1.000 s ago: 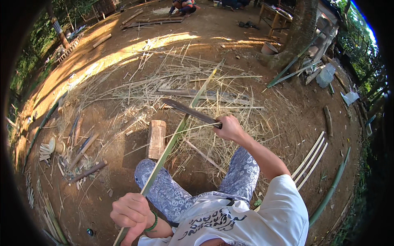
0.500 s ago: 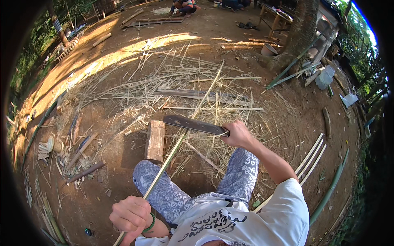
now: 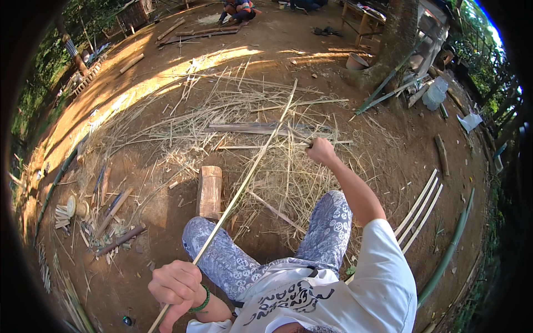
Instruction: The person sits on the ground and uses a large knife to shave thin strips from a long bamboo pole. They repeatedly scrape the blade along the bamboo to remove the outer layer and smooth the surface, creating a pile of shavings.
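Gripped in my left hand point(image 3: 175, 284) at the lower left is a long, thin bamboo strip point(image 3: 239, 191). It slants up and away over my left thigh, its far end above the litter of shavings. My right hand point(image 3: 321, 151) is closed round the handle of a large knife point(image 3: 297, 134), out ahead of my right knee. The blade is turned nearly edge-on, so little of it shows against the straw-coloured shavings. It points away to the left, close to the strip's far part; whether they touch I cannot tell.
A squared wooden block point(image 3: 210, 191) stands before my left knee. Bamboo shavings point(image 3: 222, 111) cover the ground ahead. Three pale strips point(image 3: 419, 211) and a green bamboo pole point(image 3: 448, 255) lie at right. Sticks point(image 3: 119, 238) lie at left. Another person point(image 3: 239, 11) crouches far off.
My right hand has moved forward with the knife, along the strip and away from me. The blade has turned from broadside to nearly edge-on. My left hand keeps its grip on the strip.
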The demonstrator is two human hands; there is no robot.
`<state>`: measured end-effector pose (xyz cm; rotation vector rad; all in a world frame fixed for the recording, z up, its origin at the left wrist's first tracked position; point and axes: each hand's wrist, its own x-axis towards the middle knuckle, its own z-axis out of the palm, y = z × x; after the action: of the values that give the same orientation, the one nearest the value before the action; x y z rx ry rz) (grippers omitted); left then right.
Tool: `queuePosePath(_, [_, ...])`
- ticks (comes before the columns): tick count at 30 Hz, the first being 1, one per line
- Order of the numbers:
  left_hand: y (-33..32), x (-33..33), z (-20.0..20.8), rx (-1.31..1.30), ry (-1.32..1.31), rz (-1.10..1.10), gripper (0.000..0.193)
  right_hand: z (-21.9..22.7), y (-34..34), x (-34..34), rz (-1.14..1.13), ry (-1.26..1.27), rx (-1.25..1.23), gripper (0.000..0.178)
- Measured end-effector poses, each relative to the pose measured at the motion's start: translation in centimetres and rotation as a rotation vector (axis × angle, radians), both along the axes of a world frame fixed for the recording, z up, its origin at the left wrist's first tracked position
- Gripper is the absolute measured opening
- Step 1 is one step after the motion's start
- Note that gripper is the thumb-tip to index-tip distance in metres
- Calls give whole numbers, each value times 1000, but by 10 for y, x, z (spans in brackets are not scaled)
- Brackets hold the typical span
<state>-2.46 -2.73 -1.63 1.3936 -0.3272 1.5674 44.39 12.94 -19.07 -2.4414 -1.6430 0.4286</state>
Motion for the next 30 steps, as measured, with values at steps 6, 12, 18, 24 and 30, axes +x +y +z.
queuePosePath(6, [1, -5, 4, 42, 33, 15, 76, -15, -3, -35, -277, 870, 133, 20])
queuePosePath(12, [3, -3, 11, 32, 86, -89, 74, 14, -13, -149, -367, 1545, 347, 41])
queuePosePath(18, [10, -15, 6, 97, 123, -26, 72, 25, -4, -180, -398, 1690, 411, 35])
queuePosePath(24, [-10, 23, 8, -375, -109, 498, 84, 23, 0, -198, -444, 1656, 394, 20])
queuePosePath(30, [-82, 8, -113, -1398, 268, 303, 57, 20, -6, -225, -462, 1696, 376, 13])
